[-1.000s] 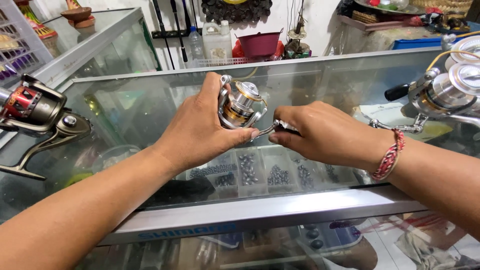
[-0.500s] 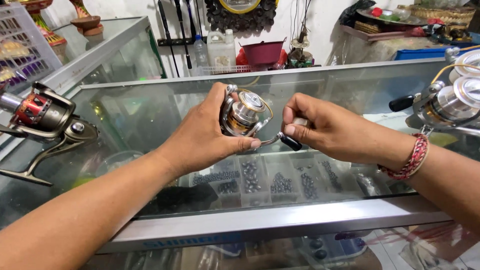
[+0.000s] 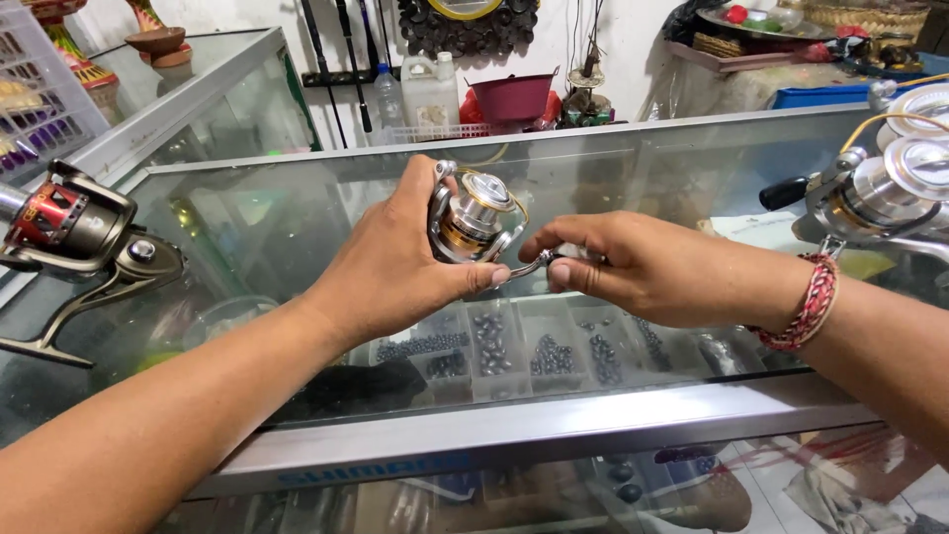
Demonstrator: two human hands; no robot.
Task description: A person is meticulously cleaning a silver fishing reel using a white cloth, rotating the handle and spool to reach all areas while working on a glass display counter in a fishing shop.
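Observation:
My left hand grips a silver and gold spinning fishing reel by its body, holding it above the glass counter. The spool faces up and to the right. My right hand pinches the reel's crank handle between thumb and fingers, just to the right of the reel. A red and white braided band circles my right wrist.
A red and grey reel rests on the counter at the far left. A silver reel with a black knob sits at the right. Under the glass lie trays of dark sinkers. Bottles and a maroon tub stand behind.
My right hand has shifted around the crank handle, which has turned. Both hands and the reel stay at about the same spot above the counter.

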